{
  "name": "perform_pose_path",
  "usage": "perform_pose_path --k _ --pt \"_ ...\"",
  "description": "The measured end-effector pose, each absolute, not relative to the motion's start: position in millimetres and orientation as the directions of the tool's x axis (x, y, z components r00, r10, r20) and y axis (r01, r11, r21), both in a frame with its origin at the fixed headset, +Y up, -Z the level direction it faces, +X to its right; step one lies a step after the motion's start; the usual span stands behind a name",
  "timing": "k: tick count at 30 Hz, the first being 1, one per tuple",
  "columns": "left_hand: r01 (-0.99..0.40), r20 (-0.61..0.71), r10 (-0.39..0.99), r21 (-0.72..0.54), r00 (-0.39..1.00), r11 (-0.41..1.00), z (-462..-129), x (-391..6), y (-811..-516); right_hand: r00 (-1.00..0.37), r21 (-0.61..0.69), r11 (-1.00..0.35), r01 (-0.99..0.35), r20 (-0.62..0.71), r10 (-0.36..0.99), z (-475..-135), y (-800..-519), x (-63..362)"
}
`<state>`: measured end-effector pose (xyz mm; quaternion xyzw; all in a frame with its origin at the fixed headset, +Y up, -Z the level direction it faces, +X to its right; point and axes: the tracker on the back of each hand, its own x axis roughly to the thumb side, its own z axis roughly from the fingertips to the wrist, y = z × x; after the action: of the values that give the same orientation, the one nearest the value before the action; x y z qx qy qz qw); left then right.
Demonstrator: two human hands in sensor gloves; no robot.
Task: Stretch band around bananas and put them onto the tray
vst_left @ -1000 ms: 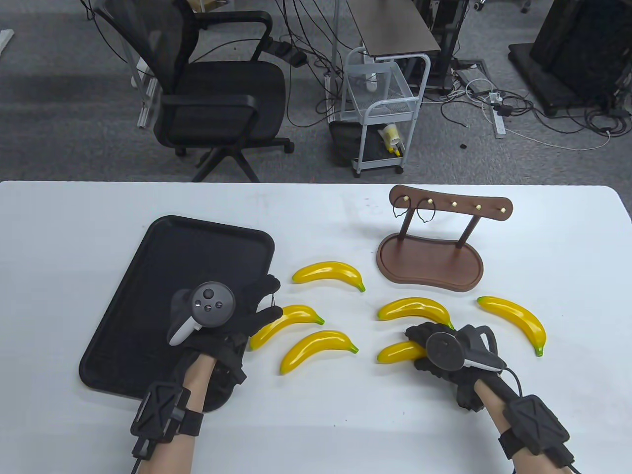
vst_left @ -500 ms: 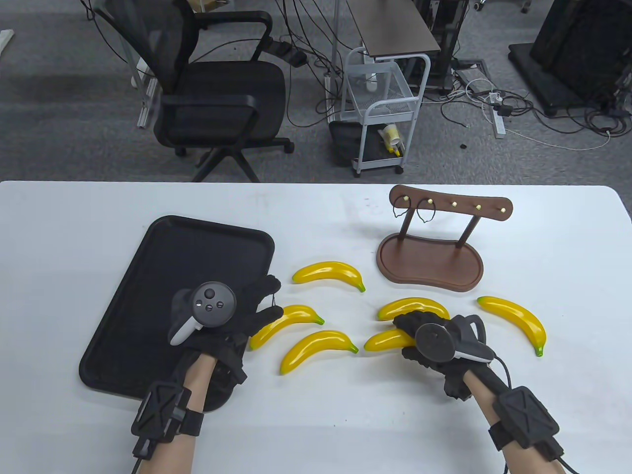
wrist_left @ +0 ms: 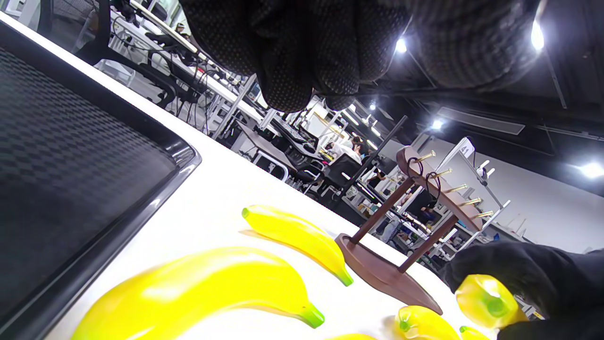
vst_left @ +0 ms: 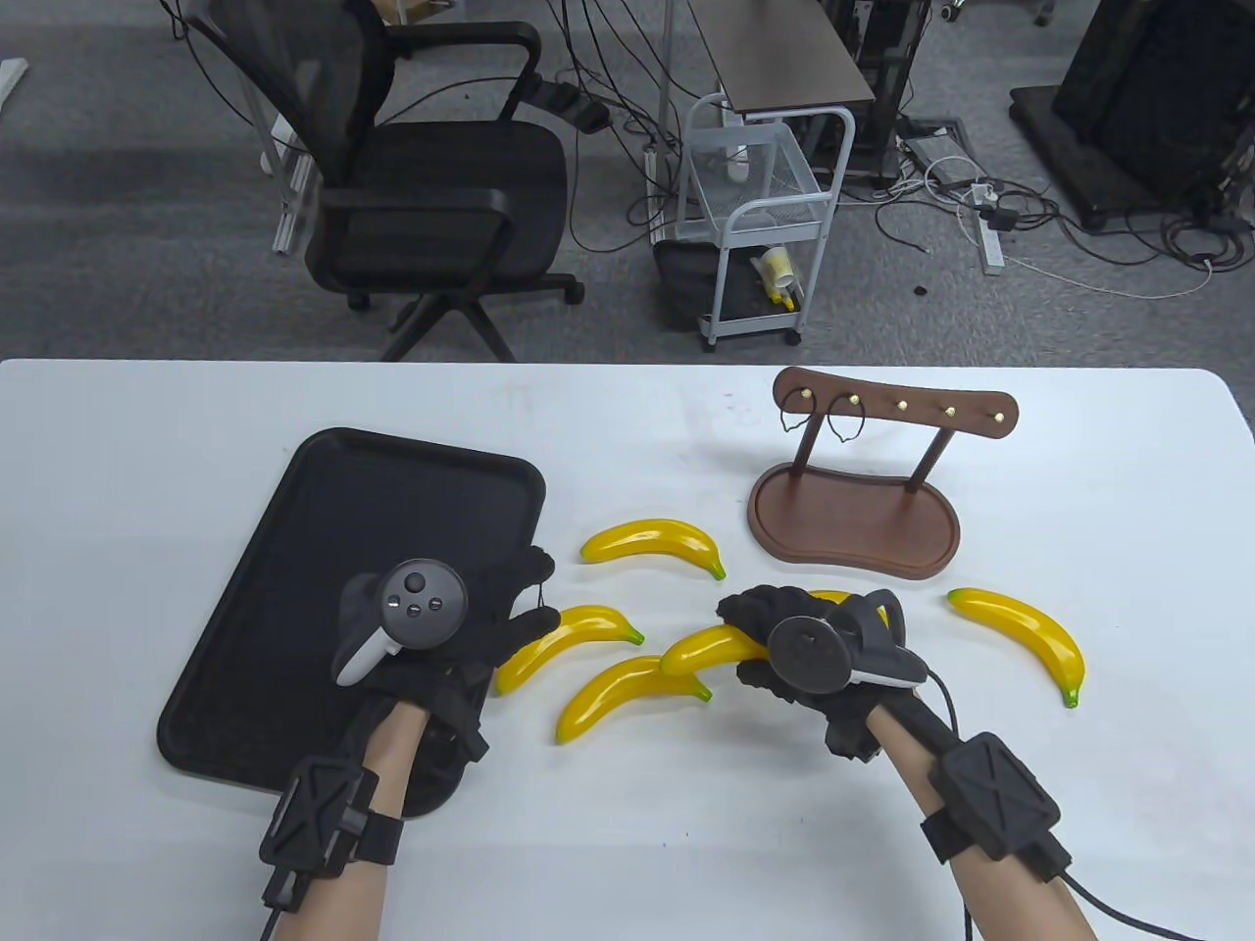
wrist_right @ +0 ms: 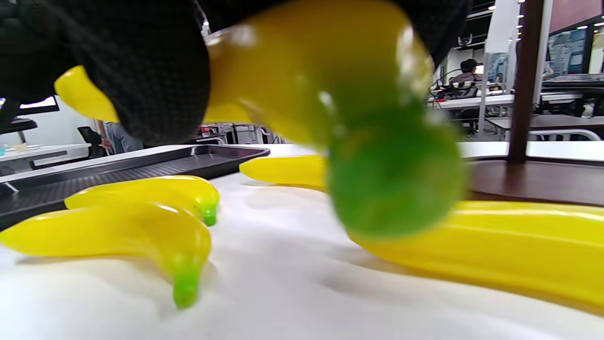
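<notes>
My left hand (vst_left: 534, 600) hovers at the right edge of the black tray (vst_left: 324, 529) and pinches a thin black band (vst_left: 542, 590) between thumb and forefinger. My right hand (vst_left: 750, 632) grips one yellow banana (vst_left: 701, 649) and holds it lifted just above the table, its tip over another banana (vst_left: 618, 696). Close in the right wrist view, the held banana (wrist_right: 311, 80) fills the top, green end toward the camera. More bananas lie at the centre (vst_left: 652, 542), beside my left thumb (vst_left: 578, 632), at the right (vst_left: 1025, 637), and one is mostly hidden behind my right hand.
A brown wooden stand (vst_left: 853, 515) with brass pegs stands at the back right of the table; two more black bands (vst_left: 816, 421) hang from its left pegs. An office chair (vst_left: 412, 186) and a small cart (vst_left: 760, 216) stand beyond the table's far edge.
My right hand has lifted its banana and carried it left, toward the two bananas near my left hand. The left hand has stayed still with the band.
</notes>
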<state>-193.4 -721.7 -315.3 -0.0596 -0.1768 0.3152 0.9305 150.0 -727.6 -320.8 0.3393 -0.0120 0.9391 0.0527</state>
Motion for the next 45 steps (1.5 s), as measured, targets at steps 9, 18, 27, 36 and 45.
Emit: perform_pose_path --k 9,18,27,36,45 --pt "-0.57 0.282 0.61 -0.216 0.741 0.793 -315 -196 -721 -0.715 0.031 -0.989 -0.144 0.687 0.126 -326 -730 111" --pt "-0.575 0.269 0.614 -0.213 0.742 0.79 -315 -199 -720 -0.684 0.079 -0.983 -0.167 0.708 0.173 -332 -748 81" --pt "-0.569 0.267 0.611 -0.221 0.745 0.792 -315 -199 -721 -0.666 0.113 -0.979 -0.168 0.719 0.198 -328 -767 65" --pt "-0.569 0.266 0.611 -0.222 0.746 0.792 -315 -199 -721 -0.667 0.139 -0.979 -0.152 0.716 0.205 -327 -779 63" --pt "-0.57 0.266 0.61 -0.218 0.746 0.792 -315 -200 -721 -0.671 0.166 -0.975 -0.145 0.708 0.22 -328 -790 63"
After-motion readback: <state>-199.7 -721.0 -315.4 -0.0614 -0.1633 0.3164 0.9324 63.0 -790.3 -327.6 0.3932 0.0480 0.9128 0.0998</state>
